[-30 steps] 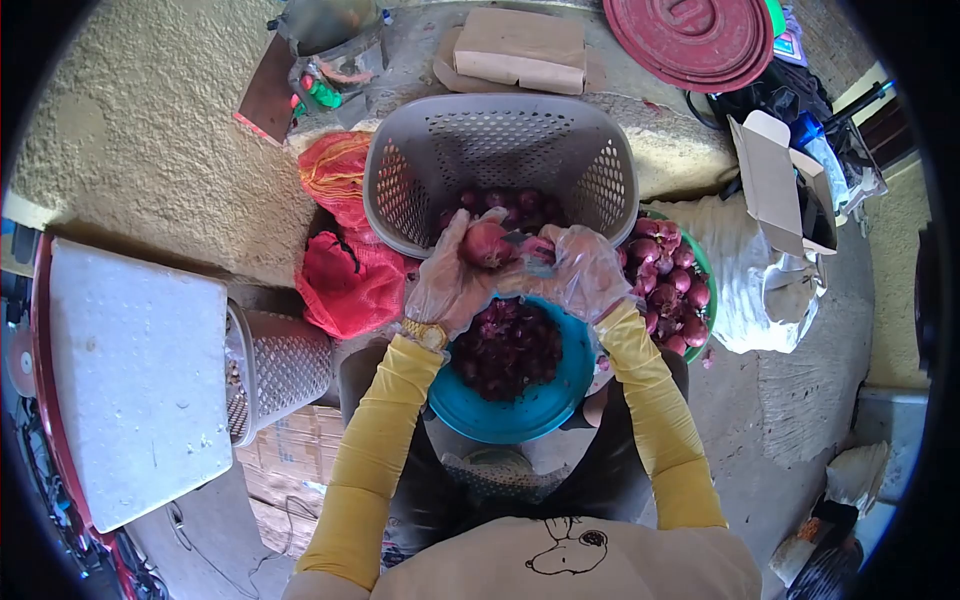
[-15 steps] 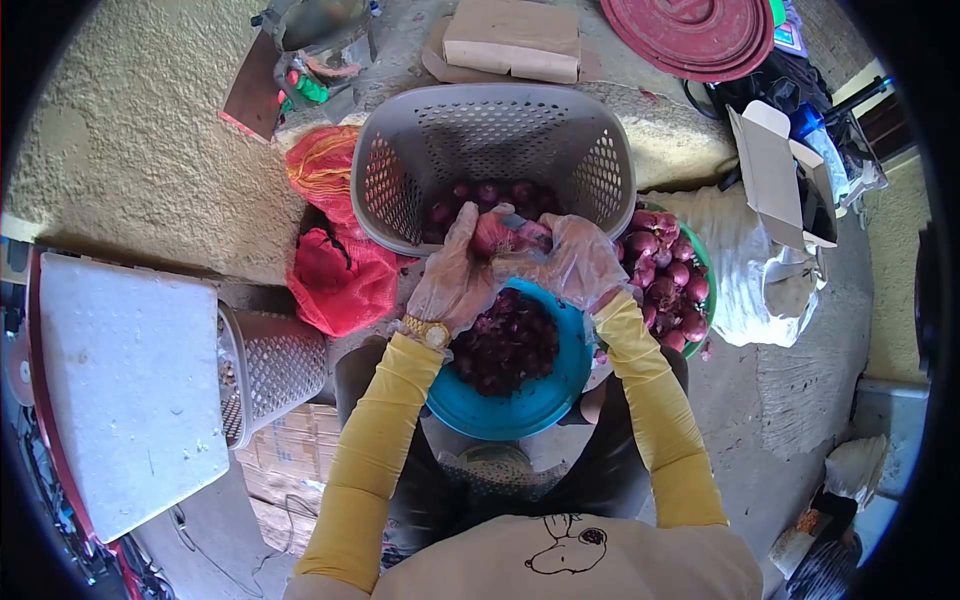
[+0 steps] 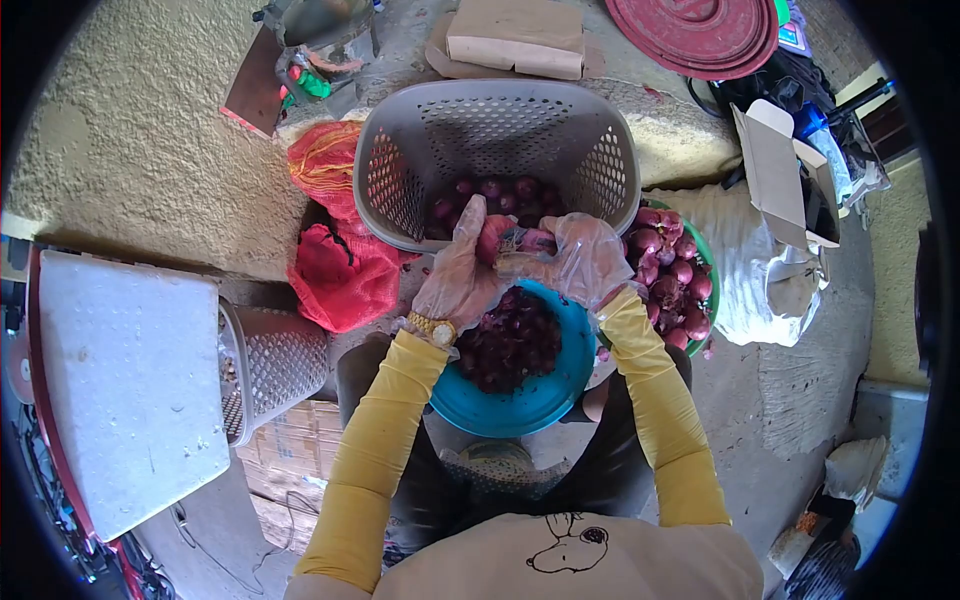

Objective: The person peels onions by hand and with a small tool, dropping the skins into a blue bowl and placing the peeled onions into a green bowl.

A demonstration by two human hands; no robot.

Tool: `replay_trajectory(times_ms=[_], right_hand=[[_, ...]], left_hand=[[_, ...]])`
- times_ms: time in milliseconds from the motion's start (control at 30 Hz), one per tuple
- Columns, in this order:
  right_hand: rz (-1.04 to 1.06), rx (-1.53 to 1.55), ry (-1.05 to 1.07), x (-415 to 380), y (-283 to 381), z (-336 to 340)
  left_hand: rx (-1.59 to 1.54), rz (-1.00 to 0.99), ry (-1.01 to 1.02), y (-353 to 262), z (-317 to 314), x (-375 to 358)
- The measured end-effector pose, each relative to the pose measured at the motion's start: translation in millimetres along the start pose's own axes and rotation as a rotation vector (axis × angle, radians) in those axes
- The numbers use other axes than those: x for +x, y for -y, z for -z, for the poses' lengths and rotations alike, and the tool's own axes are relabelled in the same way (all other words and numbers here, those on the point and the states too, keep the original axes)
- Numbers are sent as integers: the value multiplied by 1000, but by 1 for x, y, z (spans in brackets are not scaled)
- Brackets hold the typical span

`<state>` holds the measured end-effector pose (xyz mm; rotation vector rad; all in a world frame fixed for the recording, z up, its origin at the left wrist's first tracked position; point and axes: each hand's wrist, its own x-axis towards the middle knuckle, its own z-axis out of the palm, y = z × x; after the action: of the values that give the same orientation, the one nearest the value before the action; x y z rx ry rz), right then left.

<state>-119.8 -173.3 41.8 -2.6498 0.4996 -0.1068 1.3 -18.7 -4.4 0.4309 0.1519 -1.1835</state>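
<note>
My left hand (image 3: 458,282), in a clear plastic glove with a gold watch at the wrist, is closed on one side of a red onion (image 3: 492,240). From the other side my right hand (image 3: 588,262), also gloved, grips the same onion, with its fingers wrapped round it. Both hands are above the blue basin (image 3: 470,410), which holds dark onion skins (image 3: 510,345). Behind them stands a grey perforated basket (image 3: 490,110) with red onions (image 3: 525,188) at its bottom. More onions (image 3: 665,270) fill a green basin (image 3: 712,300) on the right.
A red mesh sack (image 3: 345,285) lies left of the basket. Further left are a white foam board (image 3: 130,390) and another perforated basket (image 3: 285,370). A white sack (image 3: 745,260) and an open carton (image 3: 770,180) are at the right, a red lid (image 3: 695,35) at the back.
Both hands remain on the onion, with only a slight shift in its position and in my fingers. The whole view has moved a little.
</note>
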Motion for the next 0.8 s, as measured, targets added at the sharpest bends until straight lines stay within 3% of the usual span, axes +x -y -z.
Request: replay_trajectory(times_ms=[100,233,500,567,700,767,800], right_hand=[[17,21,-21,-2,1,1],[108,133,-115,-4,6,1],[135,-56,-119,-2,-3,-15],[111,-29,-97,-3,-2,-17],[85,-36,-108,-2,-1,-24],[71,-19,-109,-2,3,-24],[59,-4,-111,-2,5,-24]], left_hand=[[-47,74,74,1,4,0],[-9,15,-33,6,0,-2],[40,41,-83,14,27,10],[358,-216,-106,22,63,28],[597,-365,-124,20,45,15],[-52,-15,-81,12,25,4],[-52,-14,-81,13,19,2]])
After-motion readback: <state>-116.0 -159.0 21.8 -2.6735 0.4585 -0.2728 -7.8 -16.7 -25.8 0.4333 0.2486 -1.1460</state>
